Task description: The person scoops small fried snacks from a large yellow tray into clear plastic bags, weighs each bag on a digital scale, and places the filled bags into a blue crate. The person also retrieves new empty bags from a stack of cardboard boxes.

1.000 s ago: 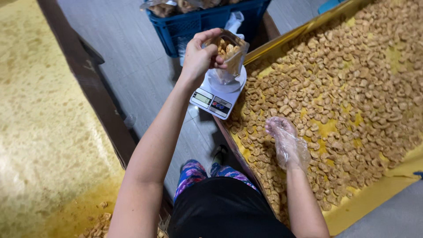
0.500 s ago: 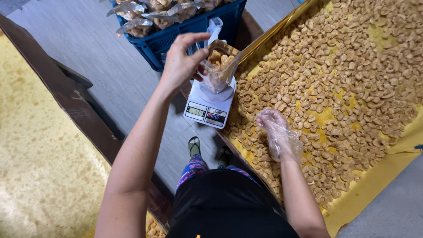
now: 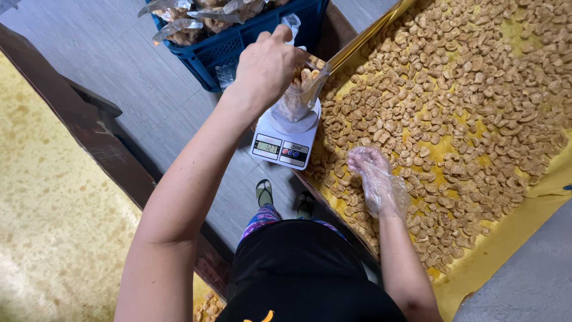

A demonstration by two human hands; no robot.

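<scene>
Table: we saw the yellow-lined table spread with brown snack pieces.
Crate: a blue crate of filled bags stood beyond the scale.
Scale: the white scale carried the clear bag.
Left hand: our left hand pinched the bag's top, grip closed on it.
Right hand: our gloved right hand lay among the pieces; we could not tell its grip.

The right hand wears a thin, crinkled clear plastic glove over dry, rough-looking golden snack pieces spread on a yellow sheet with a slight sheen. The bare left hand grips a glossy clear plastic bag on a smooth white plastic scale. Behind stands a matt blue plastic crate on grey wood-grain flooring.
</scene>
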